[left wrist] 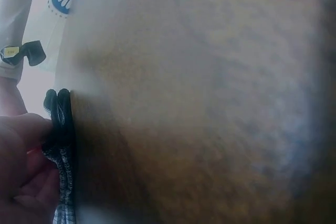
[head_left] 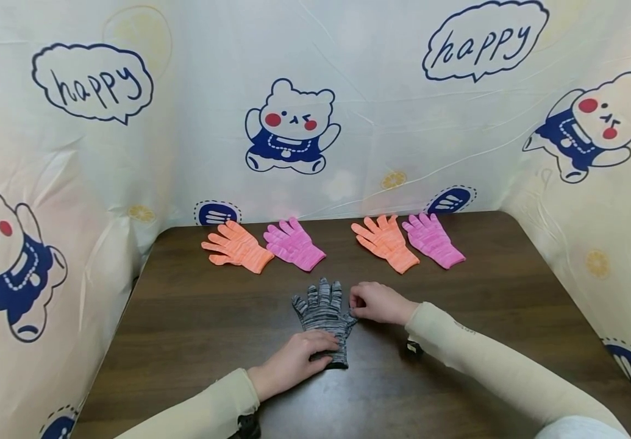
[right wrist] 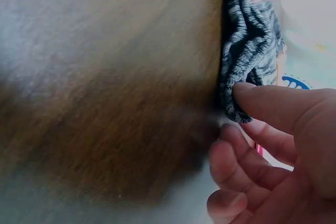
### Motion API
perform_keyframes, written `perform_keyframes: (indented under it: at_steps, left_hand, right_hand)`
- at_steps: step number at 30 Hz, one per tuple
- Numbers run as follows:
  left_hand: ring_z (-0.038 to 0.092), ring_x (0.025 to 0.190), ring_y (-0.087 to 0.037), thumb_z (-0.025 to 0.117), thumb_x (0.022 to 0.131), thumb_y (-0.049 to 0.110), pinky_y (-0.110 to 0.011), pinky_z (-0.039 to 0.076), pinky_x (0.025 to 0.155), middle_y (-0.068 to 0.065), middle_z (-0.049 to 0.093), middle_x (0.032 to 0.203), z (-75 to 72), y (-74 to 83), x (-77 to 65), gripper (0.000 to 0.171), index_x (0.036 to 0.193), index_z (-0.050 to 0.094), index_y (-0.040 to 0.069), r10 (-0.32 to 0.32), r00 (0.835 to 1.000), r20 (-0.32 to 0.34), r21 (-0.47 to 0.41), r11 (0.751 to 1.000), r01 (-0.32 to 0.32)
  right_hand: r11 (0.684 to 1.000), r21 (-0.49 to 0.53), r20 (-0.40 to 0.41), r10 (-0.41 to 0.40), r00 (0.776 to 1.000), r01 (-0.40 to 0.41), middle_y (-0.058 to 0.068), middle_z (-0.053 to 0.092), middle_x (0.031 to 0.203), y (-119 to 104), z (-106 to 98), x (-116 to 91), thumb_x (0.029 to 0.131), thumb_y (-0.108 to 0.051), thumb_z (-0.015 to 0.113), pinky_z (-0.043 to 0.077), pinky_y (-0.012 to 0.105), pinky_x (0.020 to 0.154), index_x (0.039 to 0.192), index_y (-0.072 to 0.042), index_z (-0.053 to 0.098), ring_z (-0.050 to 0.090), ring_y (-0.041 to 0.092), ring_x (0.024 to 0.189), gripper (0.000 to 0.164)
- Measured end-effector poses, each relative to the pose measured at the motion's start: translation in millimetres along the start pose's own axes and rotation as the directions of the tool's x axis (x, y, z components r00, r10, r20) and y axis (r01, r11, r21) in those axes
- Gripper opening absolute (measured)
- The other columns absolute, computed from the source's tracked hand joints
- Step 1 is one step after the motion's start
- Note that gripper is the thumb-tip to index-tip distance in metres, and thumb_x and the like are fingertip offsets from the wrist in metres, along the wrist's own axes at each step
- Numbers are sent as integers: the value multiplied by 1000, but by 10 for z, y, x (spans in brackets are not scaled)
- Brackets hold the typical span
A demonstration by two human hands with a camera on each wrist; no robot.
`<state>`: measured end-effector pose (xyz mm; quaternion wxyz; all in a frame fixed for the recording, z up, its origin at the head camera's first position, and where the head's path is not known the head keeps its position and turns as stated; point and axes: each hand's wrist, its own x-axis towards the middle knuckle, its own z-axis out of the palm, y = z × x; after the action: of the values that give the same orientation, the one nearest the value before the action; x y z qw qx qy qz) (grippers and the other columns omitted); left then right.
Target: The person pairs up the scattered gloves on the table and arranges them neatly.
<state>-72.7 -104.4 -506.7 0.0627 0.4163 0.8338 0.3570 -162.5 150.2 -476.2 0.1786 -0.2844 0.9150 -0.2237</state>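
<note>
A grey-and-black knitted glove [head_left: 322, 318] lies on the brown table, its fingers pointing to the back and its dark cuff to the front. My left hand [head_left: 295, 358] rests on the lower part of the glove with fingers laid across it. In the left wrist view, that thumb touches the dark cuff [left wrist: 63, 124], which gapes slightly. At the glove's right side, my right hand [head_left: 383, 303] pinches the thumb of the glove. The right wrist view has my thumb and index finger at the knitted tip [right wrist: 239, 109], with the other fingers curled below.
Along the back of the table [head_left: 194, 366] lie two orange gloves [head_left: 241, 247] [head_left: 385, 244] and two pink gloves [head_left: 295, 244] [head_left: 433, 241], in two orange-and-pink pairs. Behind them hangs a pale curtain [head_left: 381, 128] printed with bears.
</note>
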Motion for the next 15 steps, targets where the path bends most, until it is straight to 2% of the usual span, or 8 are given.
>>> perform_keyframes:
  at_steps: [6, 10, 15]
  left_hand:
    - [63, 127, -17, 72, 99, 10, -36, 50, 106, -3, 70, 132, -22, -50, -9, 29, 127, 74, 10, -34, 999, 39, -64, 997, 36]
    - [63, 128, -16, 73, 99, 13, -36, 50, 107, -3, 70, 134, -61, -62, -1, 27, 126, 75, 11, -50, 996, 72, -71, 996, 56]
    - [63, 127, -16, 74, 98, 18, -36, 50, 107, -3, 70, 133, -78, -75, 18, 28, 126, 75, 11, -60, 994, 93, -78, 995, 67]
  right_hand:
    - [994, 104, 19, -27, 999, 25, -7, 65, 83, 47, -52, 29, 97, -13, 75, 51, 25, 69, 94, -14, 67, 56, 7, 71, 8]
    - [994, 102, 37, -28, 999, 25, -7, 68, 83, 79, -70, 47, 97, -14, 75, 53, 25, 70, 95, -13, 73, 57, 6, 72, 3]
    - [998, 64, 71, 0, 997, -4, -8, 64, 77, 119, -97, 48, 96, -18, 76, 51, 26, 66, 89, -16, 73, 55, 7, 68, 9]
